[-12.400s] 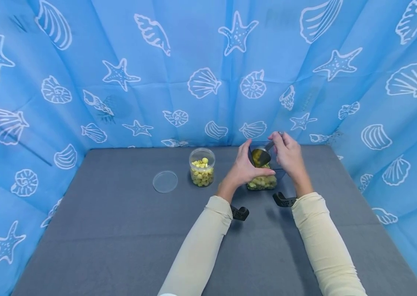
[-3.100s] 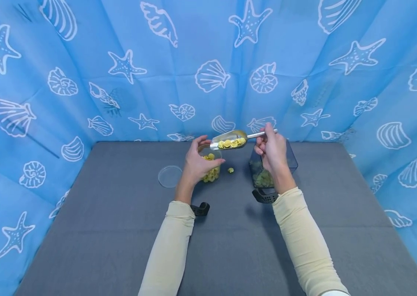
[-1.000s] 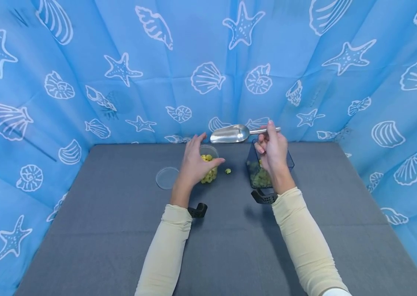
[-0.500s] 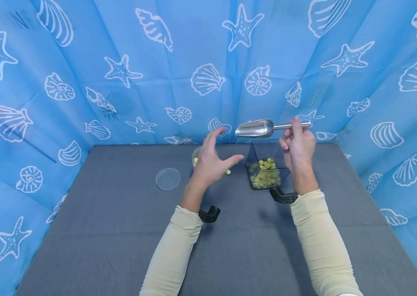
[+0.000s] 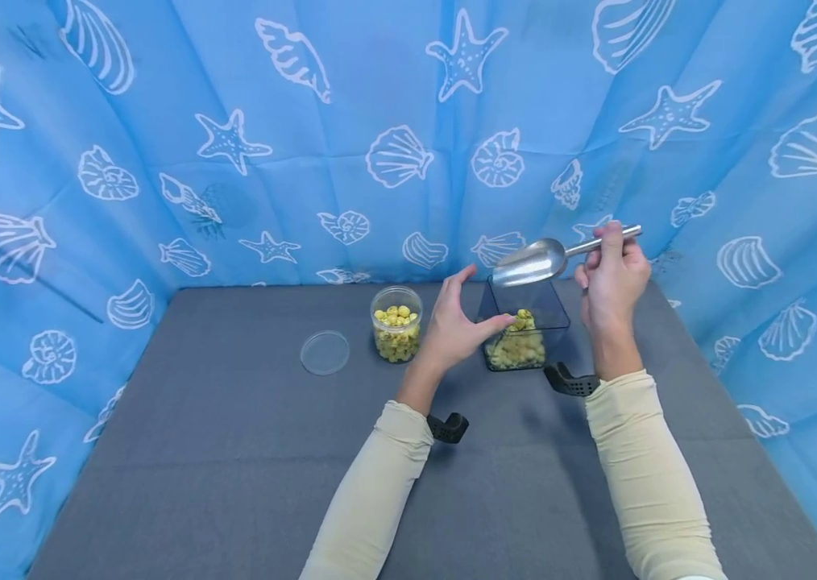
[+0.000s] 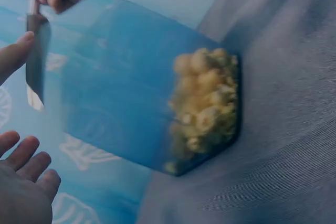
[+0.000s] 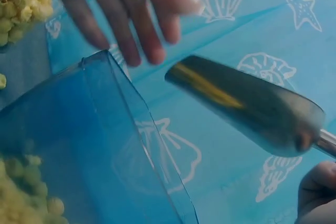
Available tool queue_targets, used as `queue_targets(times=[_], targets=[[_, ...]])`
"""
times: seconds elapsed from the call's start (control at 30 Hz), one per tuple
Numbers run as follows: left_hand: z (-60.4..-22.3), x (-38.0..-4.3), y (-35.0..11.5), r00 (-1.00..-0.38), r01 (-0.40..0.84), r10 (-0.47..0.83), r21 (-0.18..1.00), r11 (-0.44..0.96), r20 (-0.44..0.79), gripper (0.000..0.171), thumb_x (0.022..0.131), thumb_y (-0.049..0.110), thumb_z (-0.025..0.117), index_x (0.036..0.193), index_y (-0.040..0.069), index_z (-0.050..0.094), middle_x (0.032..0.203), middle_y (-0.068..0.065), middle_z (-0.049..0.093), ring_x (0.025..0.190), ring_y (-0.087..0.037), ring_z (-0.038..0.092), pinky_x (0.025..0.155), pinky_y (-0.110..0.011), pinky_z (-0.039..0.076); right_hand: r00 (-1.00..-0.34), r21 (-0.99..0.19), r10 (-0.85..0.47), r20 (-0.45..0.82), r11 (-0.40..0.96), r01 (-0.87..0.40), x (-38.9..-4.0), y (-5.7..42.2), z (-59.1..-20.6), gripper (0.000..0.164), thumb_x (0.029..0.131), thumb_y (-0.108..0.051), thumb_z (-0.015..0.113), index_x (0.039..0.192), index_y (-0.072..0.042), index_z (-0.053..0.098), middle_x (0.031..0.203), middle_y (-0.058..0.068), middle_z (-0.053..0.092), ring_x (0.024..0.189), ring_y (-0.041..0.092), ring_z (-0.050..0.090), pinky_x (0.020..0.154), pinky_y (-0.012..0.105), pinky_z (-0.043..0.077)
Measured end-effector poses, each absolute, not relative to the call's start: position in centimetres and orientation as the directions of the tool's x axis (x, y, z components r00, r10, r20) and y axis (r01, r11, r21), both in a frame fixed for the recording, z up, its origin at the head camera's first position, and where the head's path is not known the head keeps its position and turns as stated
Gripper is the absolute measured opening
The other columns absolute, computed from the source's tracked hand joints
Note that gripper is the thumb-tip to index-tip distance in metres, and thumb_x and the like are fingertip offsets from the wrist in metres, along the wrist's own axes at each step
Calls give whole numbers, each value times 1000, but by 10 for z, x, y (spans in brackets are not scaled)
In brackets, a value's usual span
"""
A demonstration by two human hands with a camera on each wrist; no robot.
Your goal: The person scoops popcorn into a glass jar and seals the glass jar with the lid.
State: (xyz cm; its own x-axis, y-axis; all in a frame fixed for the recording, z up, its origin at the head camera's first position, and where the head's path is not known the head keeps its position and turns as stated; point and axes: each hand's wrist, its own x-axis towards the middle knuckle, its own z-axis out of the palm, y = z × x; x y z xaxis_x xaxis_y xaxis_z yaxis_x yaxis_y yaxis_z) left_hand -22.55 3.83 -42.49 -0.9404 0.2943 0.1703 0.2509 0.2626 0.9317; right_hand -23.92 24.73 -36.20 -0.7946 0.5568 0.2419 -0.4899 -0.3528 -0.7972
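My right hand (image 5: 613,282) grips the handle of a metal scoop (image 5: 530,263). The scoop hangs above the back of a bluish clear square container (image 5: 552,310), and no popcorn shows in its bowl. Yellow-green popcorn (image 5: 515,351) fills the lower part of that container. At the container's left side, my left hand (image 5: 454,329) is spread with the thumb out in front; the left wrist view shows its fingers (image 6: 37,166) holding nothing. A round clear jar (image 5: 417,312) stands to the left, partly filled with popcorn (image 7: 21,6).
A round clear lid (image 5: 325,353) lies flat on the grey-covered table (image 5: 256,451), left of the jar. One loose piece of popcorn (image 7: 2,81) shows at the edge of the right wrist view. A blue curtain (image 5: 350,121) with shell prints hangs behind.
My left hand has left the jar and moved right to the square container. The right hand has carried the scoop rightward, from near the jar to above the container. Earlier, the scoop held popcorn.
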Motion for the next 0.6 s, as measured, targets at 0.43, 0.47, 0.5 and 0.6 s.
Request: queue_targets(times=[0.43,0.47,0.5,0.6], targets=[[-448,-234,63,-936,152,350,948,280,47,114,78,52,86,164,32,15,171,0,19,157,-28,25,119,-57,36,-801,-889,386,458,216,-404,-236,255,-372,22,105,-24,58,98,-9,73,57,-11,47,43,2,38,43,18,30],[-449,-234,64,-935,155,352,947,280,49,114,78,52,86,165,32,14,172,0,18,158,-28,25,120,-57,36,-807,-877,362,467,306,-370,-235,255,-373,24,105,-26,57,101,-7,73,62,-14,50,48,1,41,47,18,32],[-450,-235,66,-934,158,354,946,282,50,115,78,52,86,165,32,13,172,0,17,158,-28,24,120,-57,35,-813,-859,338,473,380,-342,-234,254,-374,27,106,-26,56,103,-5,72,68,-17,53,55,0,45,53,17,35],[-451,-238,69,-929,162,366,945,284,49,117,78,52,86,164,36,9,173,1,14,158,-28,22,120,-58,34,-835,-803,267,481,516,-298,-232,252,-377,33,108,-29,52,109,-1,70,89,-10,62,75,-1,51,68,16,40]])
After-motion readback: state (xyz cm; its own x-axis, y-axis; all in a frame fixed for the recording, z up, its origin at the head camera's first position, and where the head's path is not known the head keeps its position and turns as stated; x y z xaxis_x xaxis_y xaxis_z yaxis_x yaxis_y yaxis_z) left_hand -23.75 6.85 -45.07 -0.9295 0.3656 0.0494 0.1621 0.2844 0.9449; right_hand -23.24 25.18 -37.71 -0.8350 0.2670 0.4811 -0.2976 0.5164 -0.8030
